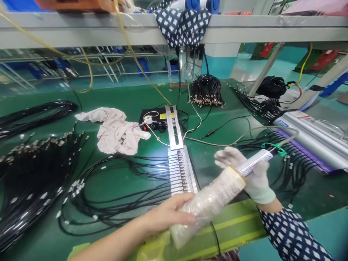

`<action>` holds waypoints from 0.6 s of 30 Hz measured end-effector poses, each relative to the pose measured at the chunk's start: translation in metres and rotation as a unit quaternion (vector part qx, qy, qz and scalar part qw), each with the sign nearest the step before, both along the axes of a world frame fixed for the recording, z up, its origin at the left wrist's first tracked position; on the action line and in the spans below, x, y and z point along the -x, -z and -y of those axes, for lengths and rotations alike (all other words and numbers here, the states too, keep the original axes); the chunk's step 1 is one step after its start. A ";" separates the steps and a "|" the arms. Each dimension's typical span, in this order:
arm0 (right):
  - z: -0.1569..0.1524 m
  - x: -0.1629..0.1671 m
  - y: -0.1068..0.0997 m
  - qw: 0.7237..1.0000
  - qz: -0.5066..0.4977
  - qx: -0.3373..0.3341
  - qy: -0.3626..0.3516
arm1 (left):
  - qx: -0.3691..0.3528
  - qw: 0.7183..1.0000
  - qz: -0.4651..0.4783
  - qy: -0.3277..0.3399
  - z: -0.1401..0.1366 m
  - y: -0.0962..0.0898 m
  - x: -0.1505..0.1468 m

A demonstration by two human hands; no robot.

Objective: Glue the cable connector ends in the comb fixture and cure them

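My left hand (174, 214), bare, grips a cylindrical sleeve wrapped in clear plastic (212, 197), thumb on top. A dispensing syringe (254, 162) with a white label sticks out of the sleeve's upper end. It has a green-winged cap (282, 149) joined to a thin air hose. Behind the syringe is my right hand (257, 181) in a white glove, its fingers and thumb on either side of the barrel; part of the grip is hidden. Just beyond my left hand, a metal fixture (174, 174) holds a row of black cables (146, 166) with small metal connectors.
A black control box (154, 119) with a yellow display stands behind the fixture, beside a crumpled white cloth (116, 130). Cable bundles (32, 188) lie at left, another (206, 88) at the back. Silver metal bars (312, 134) lie right. A shelf edge (108, 30) crosses above.
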State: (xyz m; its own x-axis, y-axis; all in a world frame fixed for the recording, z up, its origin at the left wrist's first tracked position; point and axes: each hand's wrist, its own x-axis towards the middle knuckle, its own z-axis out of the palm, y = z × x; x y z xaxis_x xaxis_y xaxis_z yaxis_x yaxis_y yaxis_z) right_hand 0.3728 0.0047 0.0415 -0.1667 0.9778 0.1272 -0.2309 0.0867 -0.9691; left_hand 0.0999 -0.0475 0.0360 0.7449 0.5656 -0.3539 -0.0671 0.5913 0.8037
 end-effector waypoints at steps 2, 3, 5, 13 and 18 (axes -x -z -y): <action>-0.004 -0.018 0.003 0.999 -0.004 0.040 0.009 | 0.035 0.999 -0.016 0.003 -0.005 0.001 -0.001; -0.008 -0.030 0.003 0.997 -0.024 0.051 0.060 | 0.051 0.998 -0.026 0.005 -0.009 0.002 0.000; -0.016 -0.057 0.002 0.972 -0.094 0.055 0.210 | 0.069 0.997 -0.043 -0.003 -0.019 0.002 0.001; -0.031 -0.054 0.019 0.943 -0.166 0.053 0.283 | -0.076 0.963 -0.075 -0.246 -0.141 -0.001 -0.064; -0.020 -0.038 0.035 0.968 -0.156 0.058 0.186 | -0.185 0.936 -0.156 -0.256 -0.167 0.010 -0.065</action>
